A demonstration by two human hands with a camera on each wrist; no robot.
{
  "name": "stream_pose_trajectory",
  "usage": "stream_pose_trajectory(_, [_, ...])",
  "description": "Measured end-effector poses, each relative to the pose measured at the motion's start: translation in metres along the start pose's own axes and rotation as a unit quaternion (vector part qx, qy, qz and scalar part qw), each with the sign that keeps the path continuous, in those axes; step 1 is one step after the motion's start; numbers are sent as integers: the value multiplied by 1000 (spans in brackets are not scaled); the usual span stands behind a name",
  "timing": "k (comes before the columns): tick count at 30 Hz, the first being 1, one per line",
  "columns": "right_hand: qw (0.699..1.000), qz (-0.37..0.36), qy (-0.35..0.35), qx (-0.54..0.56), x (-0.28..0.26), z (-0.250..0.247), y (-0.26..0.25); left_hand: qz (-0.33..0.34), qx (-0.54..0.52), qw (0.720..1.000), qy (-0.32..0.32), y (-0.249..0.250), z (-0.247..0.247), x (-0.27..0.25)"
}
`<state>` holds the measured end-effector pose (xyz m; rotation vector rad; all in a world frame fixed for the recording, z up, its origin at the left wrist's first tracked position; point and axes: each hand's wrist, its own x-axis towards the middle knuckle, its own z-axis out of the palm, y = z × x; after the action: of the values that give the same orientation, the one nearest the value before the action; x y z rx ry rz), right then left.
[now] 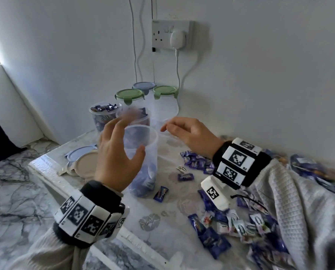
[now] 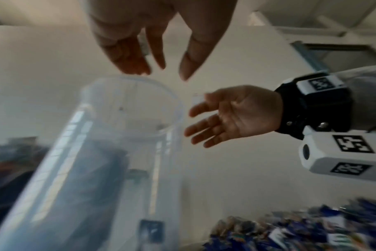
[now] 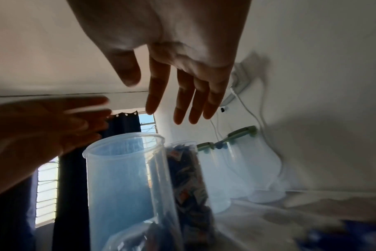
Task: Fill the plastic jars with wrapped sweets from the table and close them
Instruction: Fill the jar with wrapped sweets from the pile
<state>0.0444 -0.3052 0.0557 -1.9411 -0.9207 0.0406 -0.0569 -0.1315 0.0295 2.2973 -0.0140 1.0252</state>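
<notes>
A tall clear plastic jar (image 1: 145,168) stands lidless at the table's middle, with blue wrapped sweets in its lower part. My left hand (image 1: 123,141) hovers at its left side near the rim, fingers spread and blurred, holding nothing. In the left wrist view its fingers (image 2: 155,56) hang just above the jar's (image 2: 110,152) mouth. My right hand (image 1: 174,129) floats right of the rim, empty, with its fingers (image 3: 182,105) straight above the jar (image 3: 118,178). Loose wrapped sweets (image 1: 231,227) lie scattered on the right of the table.
Behind stand two lidless jars with sweets (image 1: 102,117) (image 1: 141,115) and three lidded jars, two green (image 1: 129,94) (image 1: 165,90) and one blue (image 1: 143,85). Loose lids (image 1: 84,160) lie at the table's left edge (image 1: 45,172). A socket and cables (image 1: 172,34) are on the wall.
</notes>
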Motion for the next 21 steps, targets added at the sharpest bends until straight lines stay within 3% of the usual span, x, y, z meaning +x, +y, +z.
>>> stream_pose_trajectory(2, [998, 45, -19, -35, -27, -20, 13, 60, -93, 994, -12, 24, 7, -13])
stream_pose_trajectory(4, [989, 97, -65, -93, -60, -42, 27, 71, -140, 982, -106, 36, 22, -31])
stream_pose_trajectory(7, [949, 181, -138, -220, -118, -76, 47, -12, -94, 957, -275, 33, 54, -59])
stream_pose_trajectory(9, [906, 265, -184, -274, -160, -97, 63, -93, 20, 900, -425, 30, 75, -73])
stream_pose_trajectory(11, [863, 340, -211, -308, -197, -113, 75, -130, 114, 835, -523, 34, 89, -84])
stream_pose_trajectory(15, [812, 427, -224, -328, -259, -130, 83, -103, 124, 782, -602, 53, 112, -101])
stream_pose_trajectory(21, [804, 463, -215, -305, -295, -112, 71, -49, 92, 692, -714, 99, 139, -109])
